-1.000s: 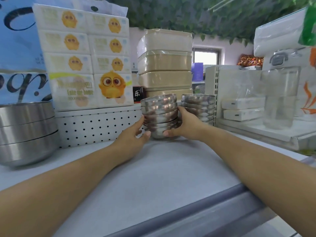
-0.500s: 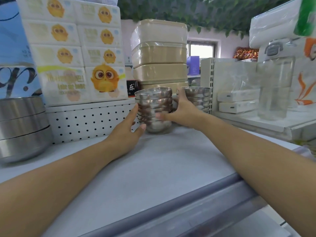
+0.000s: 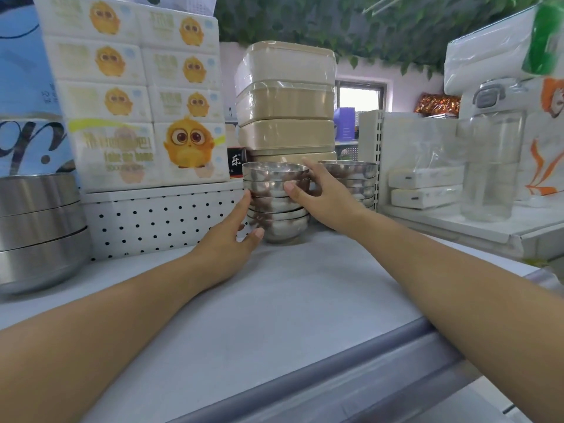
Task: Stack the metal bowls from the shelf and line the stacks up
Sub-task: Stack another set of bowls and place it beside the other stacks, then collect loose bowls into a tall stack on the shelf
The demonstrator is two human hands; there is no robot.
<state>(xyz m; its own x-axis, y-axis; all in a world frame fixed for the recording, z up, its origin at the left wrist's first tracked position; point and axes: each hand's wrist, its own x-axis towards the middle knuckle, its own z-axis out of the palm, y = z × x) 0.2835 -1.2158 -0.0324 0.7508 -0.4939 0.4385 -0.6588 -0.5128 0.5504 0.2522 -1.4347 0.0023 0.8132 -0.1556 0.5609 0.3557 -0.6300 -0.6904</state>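
Observation:
A stack of several small metal bowls stands on the grey shelf, close to the perforated back panel. My left hand lies with straight fingers against the stack's left side, its thumb near the bottom bowl. My right hand grips the upper bowls from the right, with its thumb across the front and its fingers reaching up past the top rim. A second stack of small metal bowls stands just to the right, partly hidden behind my right hand.
Large steel bowls are stacked at the far left. Tissue packs and beige wrapped containers stand behind. At the right are white boxes and a clear bottle on a raised white tray. The shelf's grey front rail runs below.
My right hand has climbed from the stack's base to its upper bowls. My left hand has straightened along the stack's left side. The stack looks more upright.

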